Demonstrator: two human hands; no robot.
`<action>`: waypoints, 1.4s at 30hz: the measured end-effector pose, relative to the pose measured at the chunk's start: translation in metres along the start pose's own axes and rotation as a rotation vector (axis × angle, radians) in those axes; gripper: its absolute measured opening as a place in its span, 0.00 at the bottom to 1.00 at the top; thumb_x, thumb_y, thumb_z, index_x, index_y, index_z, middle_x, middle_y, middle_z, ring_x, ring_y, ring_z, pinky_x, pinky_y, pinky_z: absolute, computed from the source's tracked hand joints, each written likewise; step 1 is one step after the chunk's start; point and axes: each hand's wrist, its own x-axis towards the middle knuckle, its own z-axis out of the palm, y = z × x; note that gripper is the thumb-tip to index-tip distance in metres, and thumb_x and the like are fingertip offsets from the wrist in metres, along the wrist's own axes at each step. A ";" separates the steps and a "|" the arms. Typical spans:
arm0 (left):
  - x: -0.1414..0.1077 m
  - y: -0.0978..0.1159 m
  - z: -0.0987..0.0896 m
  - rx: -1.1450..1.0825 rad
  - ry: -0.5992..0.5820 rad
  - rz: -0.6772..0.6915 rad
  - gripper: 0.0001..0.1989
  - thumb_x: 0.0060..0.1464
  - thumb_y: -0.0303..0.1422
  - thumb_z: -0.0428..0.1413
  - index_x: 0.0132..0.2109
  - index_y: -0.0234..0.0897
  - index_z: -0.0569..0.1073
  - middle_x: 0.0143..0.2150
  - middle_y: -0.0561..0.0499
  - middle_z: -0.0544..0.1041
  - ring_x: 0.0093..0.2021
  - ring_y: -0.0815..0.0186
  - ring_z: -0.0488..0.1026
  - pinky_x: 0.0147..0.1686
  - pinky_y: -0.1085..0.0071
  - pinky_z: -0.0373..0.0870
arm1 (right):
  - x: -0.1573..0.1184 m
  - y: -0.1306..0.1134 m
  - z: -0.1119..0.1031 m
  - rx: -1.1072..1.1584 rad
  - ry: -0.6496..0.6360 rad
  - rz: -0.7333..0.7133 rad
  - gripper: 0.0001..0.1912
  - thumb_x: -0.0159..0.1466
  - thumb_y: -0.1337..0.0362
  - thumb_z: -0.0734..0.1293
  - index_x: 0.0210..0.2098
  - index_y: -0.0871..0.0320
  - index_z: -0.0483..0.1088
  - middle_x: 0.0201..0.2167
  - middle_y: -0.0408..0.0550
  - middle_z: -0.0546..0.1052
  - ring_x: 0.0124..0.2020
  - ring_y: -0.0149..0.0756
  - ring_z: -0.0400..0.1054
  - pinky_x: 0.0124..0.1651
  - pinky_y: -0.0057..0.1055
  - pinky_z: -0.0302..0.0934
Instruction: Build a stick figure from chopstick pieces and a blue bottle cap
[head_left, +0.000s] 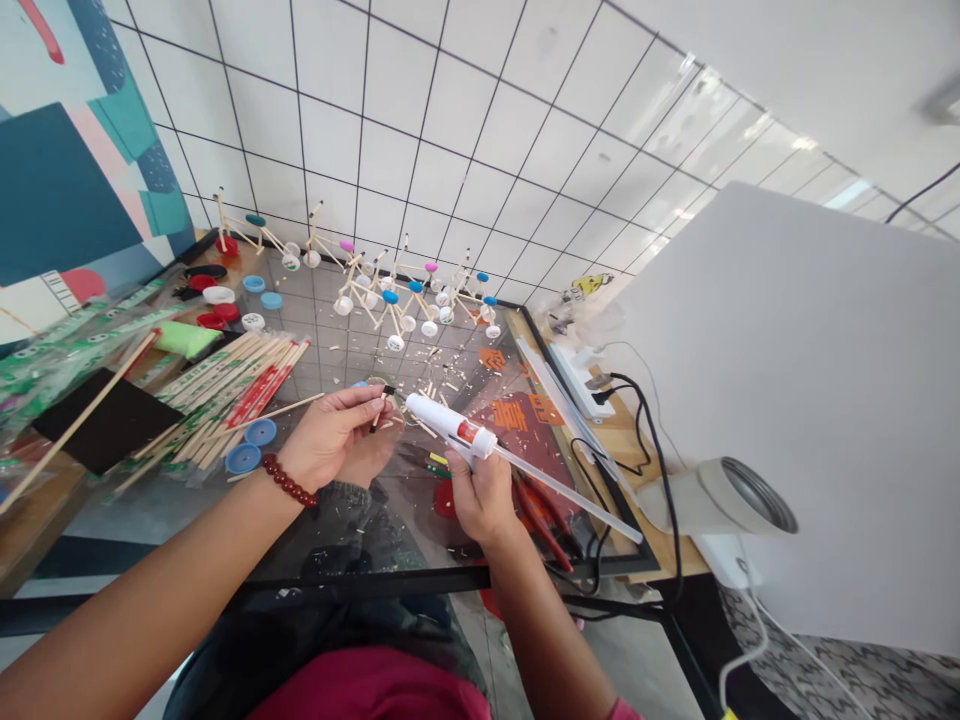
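Note:
My right hand is wrapped round the handle of a white hot glue gun. A long translucent glue stick sticks out of its back end. My left hand, with a red bead bracelet on the wrist, pinches a short wooden stick with a black piece at its end. The glue gun's nozzle points at that black piece and is very close to it; whether they touch I cannot tell. Along the wall stand several small bicycle-like models made of sticks and bottle caps.
Bundled wooden sticks, a black sheet and blue caps lie at left. Wood scraps litter the glass tabletop. Red-handled pliers, a power strip, black cables and a lamp-like cylinder are at right.

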 end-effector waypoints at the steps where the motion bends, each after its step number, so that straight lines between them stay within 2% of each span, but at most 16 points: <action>1: 0.000 0.000 0.001 0.002 0.005 0.000 0.11 0.45 0.16 0.75 0.34 0.31 0.87 0.30 0.46 0.86 0.31 0.67 0.82 0.38 0.73 0.82 | 0.000 0.000 0.000 -0.004 -0.001 -0.003 0.18 0.76 0.62 0.66 0.62 0.56 0.75 0.52 0.60 0.85 0.52 0.58 0.81 0.56 0.58 0.79; 9: -0.003 0.002 0.004 0.015 0.029 -0.003 0.10 0.46 0.15 0.74 0.34 0.31 0.87 0.29 0.47 0.86 0.30 0.69 0.82 0.34 0.77 0.81 | 0.000 -0.001 0.000 -0.001 0.009 0.012 0.17 0.77 0.60 0.65 0.62 0.56 0.76 0.52 0.60 0.84 0.53 0.58 0.81 0.57 0.56 0.79; 16: 0.001 0.000 -0.002 0.009 -0.003 0.007 0.12 0.43 0.15 0.76 0.34 0.32 0.87 0.32 0.46 0.87 0.31 0.68 0.83 0.37 0.75 0.83 | 0.001 -0.003 -0.002 -0.002 -0.010 -0.006 0.17 0.77 0.61 0.64 0.61 0.56 0.76 0.51 0.60 0.85 0.50 0.58 0.82 0.53 0.57 0.81; 25: -0.002 0.001 0.004 0.013 0.030 -0.008 0.11 0.45 0.14 0.74 0.33 0.31 0.87 0.30 0.46 0.86 0.30 0.69 0.82 0.36 0.77 0.81 | 0.002 -0.004 -0.004 -0.013 -0.004 -0.035 0.18 0.77 0.62 0.64 0.63 0.56 0.75 0.52 0.60 0.85 0.51 0.58 0.82 0.53 0.57 0.81; 30: -0.002 0.002 0.004 0.014 0.034 -0.005 0.11 0.45 0.14 0.74 0.33 0.31 0.87 0.30 0.46 0.86 0.29 0.68 0.82 0.35 0.76 0.81 | 0.003 -0.005 -0.005 -0.022 -0.053 -0.040 0.18 0.77 0.62 0.64 0.63 0.55 0.75 0.52 0.59 0.85 0.48 0.56 0.82 0.52 0.56 0.81; 36: -0.004 0.003 0.009 0.007 0.047 -0.014 0.11 0.45 0.13 0.73 0.33 0.30 0.87 0.29 0.46 0.87 0.28 0.70 0.82 0.34 0.79 0.82 | 0.003 -0.005 -0.003 -0.019 0.016 -0.075 0.17 0.77 0.65 0.65 0.63 0.56 0.74 0.52 0.60 0.85 0.50 0.57 0.82 0.53 0.55 0.80; 42: -0.005 0.005 0.010 0.012 0.066 -0.015 0.11 0.43 0.13 0.74 0.31 0.31 0.87 0.28 0.47 0.86 0.27 0.70 0.82 0.33 0.79 0.82 | 0.003 -0.005 -0.002 -0.031 0.016 -0.075 0.16 0.77 0.65 0.64 0.61 0.58 0.74 0.51 0.60 0.85 0.49 0.56 0.82 0.51 0.54 0.81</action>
